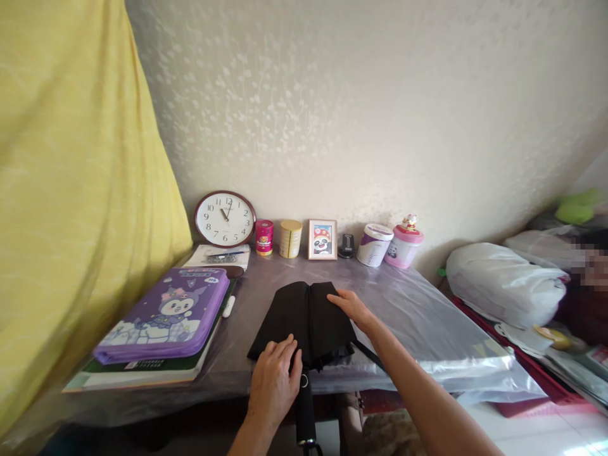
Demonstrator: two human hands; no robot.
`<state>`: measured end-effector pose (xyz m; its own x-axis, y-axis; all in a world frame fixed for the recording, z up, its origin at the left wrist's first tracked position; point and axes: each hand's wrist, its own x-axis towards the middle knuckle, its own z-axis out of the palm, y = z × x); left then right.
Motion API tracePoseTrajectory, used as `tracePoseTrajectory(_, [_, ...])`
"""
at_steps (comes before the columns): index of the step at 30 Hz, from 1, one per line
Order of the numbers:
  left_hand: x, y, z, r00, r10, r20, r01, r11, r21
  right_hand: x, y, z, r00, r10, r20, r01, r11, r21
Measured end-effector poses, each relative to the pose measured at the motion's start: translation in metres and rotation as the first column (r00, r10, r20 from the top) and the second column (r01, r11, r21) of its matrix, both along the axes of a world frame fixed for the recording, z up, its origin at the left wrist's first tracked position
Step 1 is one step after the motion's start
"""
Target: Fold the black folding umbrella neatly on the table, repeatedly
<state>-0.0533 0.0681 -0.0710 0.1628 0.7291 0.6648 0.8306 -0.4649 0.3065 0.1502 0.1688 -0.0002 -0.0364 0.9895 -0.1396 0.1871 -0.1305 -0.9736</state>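
Observation:
A black folding umbrella (304,320) lies on the plastic-covered table (418,316), its canopy spread flat and its handle (305,415) hanging over the near edge. My left hand (274,380) rests on the canopy's near end by the handle, fingers laid flat and slightly curled. My right hand (352,306) lies flat on the canopy's far right part, fingers stretched out. A thin black strap (368,354) trails from the umbrella to the right.
A purple cartoon case (166,313) sits on books at left. Along the wall stand a clock (225,218), a red tin (264,237), a yellow tin (290,238), a framed picture (322,239), two tubs (389,245). White bag (503,282) at right; yellow curtain (71,190) left.

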Motion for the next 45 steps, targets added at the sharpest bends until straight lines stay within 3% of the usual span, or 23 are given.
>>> tracePoseTrajectory(11, [0.001,-0.002,0.0,0.999,0.024,-0.038,-0.027,0.997,-0.078,-0.028,-0.002,0.015,0.978,0.116,-0.175,-0.113,0.993,0.023])
tracePoseTrajectory(19, [-0.001,-0.002,-0.003,0.998,0.009,-0.057,-0.013,0.997,-0.07,-0.054,0.008,0.006,0.945,0.158,-0.287,-0.149,0.987,0.054])
tracePoseTrajectory(25, [-0.002,-0.004,0.003,0.999,-0.028,-0.022,0.025,0.994,-0.108,-0.074,0.011,-0.003,0.967,0.127,-0.219,-0.128,0.992,0.007])
tracePoseTrajectory(31, [-0.001,-0.006,0.007,0.999,-0.034,0.0,0.033,0.985,-0.167,-0.079,0.01,0.0,0.981,0.12,-0.154,-0.137,0.984,-0.11])
tracePoseTrajectory(45, [-0.004,-0.005,0.008,0.999,-0.029,-0.044,0.021,0.985,-0.169,-0.099,0.007,-0.009,0.972,0.072,-0.226,-0.096,0.991,-0.097])
